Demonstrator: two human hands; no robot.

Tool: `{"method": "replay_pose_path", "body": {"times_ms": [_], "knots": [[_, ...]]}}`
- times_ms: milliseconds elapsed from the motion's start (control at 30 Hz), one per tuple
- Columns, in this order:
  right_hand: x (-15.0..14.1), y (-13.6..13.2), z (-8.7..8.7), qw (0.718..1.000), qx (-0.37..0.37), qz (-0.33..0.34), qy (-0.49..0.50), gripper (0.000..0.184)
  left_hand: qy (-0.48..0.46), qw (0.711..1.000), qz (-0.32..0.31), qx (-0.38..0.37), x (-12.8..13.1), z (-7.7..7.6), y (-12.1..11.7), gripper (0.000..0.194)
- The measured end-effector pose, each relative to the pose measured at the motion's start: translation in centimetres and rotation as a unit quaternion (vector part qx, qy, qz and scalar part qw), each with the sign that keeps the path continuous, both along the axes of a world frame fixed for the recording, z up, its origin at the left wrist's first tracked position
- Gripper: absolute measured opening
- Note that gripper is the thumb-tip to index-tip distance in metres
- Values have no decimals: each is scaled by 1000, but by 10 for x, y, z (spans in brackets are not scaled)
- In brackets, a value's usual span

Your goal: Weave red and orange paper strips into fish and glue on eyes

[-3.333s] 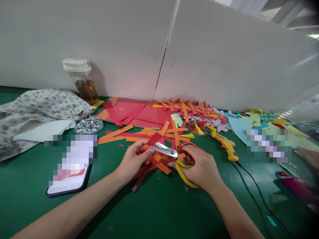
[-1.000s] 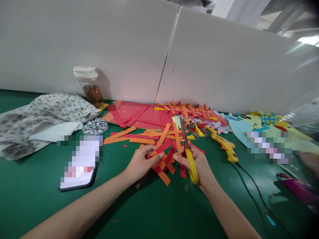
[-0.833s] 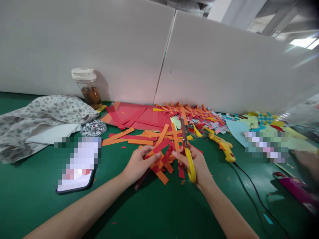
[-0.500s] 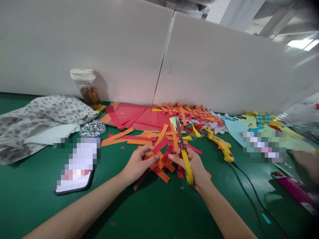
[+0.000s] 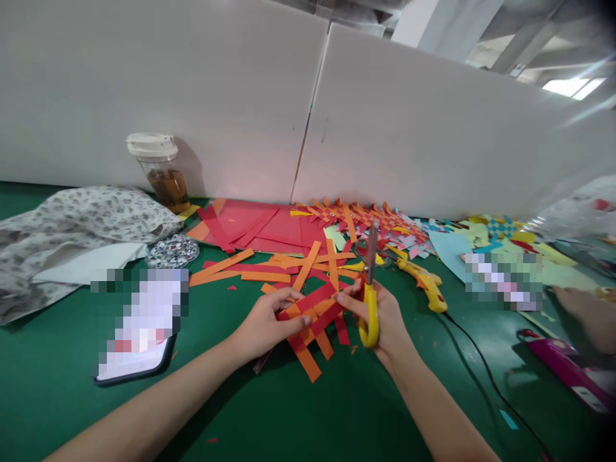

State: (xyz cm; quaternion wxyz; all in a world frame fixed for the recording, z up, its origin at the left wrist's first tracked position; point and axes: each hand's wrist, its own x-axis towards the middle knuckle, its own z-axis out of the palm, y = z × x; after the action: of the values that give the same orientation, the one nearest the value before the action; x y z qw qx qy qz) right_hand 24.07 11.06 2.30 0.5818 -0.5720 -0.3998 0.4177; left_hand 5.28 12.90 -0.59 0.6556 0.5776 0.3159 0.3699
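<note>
Left hand [image 5: 267,324] pinches the half-woven paper strips [image 5: 312,317], right hand [image 5: 385,317] grips closed scissors [image 5: 369,289], loose ends still untrimmed.

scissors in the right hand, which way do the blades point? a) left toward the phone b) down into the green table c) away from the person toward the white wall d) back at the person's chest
c: the right hand holds the scissors by the yellow handle, blades closed and pointing up and away toward the white wall.
</note>
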Motion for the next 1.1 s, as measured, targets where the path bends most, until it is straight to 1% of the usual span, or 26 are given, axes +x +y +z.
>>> {"method": "replay_pose_path", "body": {"times_ms": [133, 200, 300, 367, 467, 567, 700, 800, 867, 933, 967, 1033, 1100], "knots": [[8, 1, 4, 995, 25, -92, 26, 43, 0, 999, 34, -12, -1, -2, 1, 22], [11, 1, 3, 993, 25, -114, 32, 40, -28, 998, 39, -32, -1, -3, 3, 23], [10, 1, 2, 995, 15, -98, 13, 36, -97, 992, 30, -72, 0, -1, 5, 21], [8, 0, 2, 997, -1, -81, -11, 36, -119, 988, 45, -88, 1, 0, 6, 22], [5, 0, 2, 998, -12, -56, -39, 37, -118, 985, 86, -94, 2, 2, 7, 27], [4, -1, 0, 997, 0, -44, -69, 38, -123, 982, 115, -80, 1, 2, 9, 31], [2, -4, -5, 985, 17, -26, -171, 38, -121, 976, 158, -88, -1, 3, 13, 38], [-2, -6, -8, 973, 5, 6, -231, 33, -118, 968, 194, -104, -1, 4, 13, 43], [-5, -8, -9, 972, -18, 30, -232, 32, -99, 971, 192, -102, -1, 3, 12, 38], [-7, -9, -11, 975, -37, 49, -215, 34, -69, 978, 173, -89, -2, 2, 11, 28], [-8, -9, -11, 977, -44, 54, -204, 35, -59, 983, 160, -69, -3, 1, 11, 22], [-9, -8, -13, 982, -43, 49, -176, 38, -57, 990, 130, 3, -6, -2, 11, 12], [-11, -8, -12, 988, -28, 36, -145, 38, -52, 990, 98, 88, -9, -3, 10, 6]]}}
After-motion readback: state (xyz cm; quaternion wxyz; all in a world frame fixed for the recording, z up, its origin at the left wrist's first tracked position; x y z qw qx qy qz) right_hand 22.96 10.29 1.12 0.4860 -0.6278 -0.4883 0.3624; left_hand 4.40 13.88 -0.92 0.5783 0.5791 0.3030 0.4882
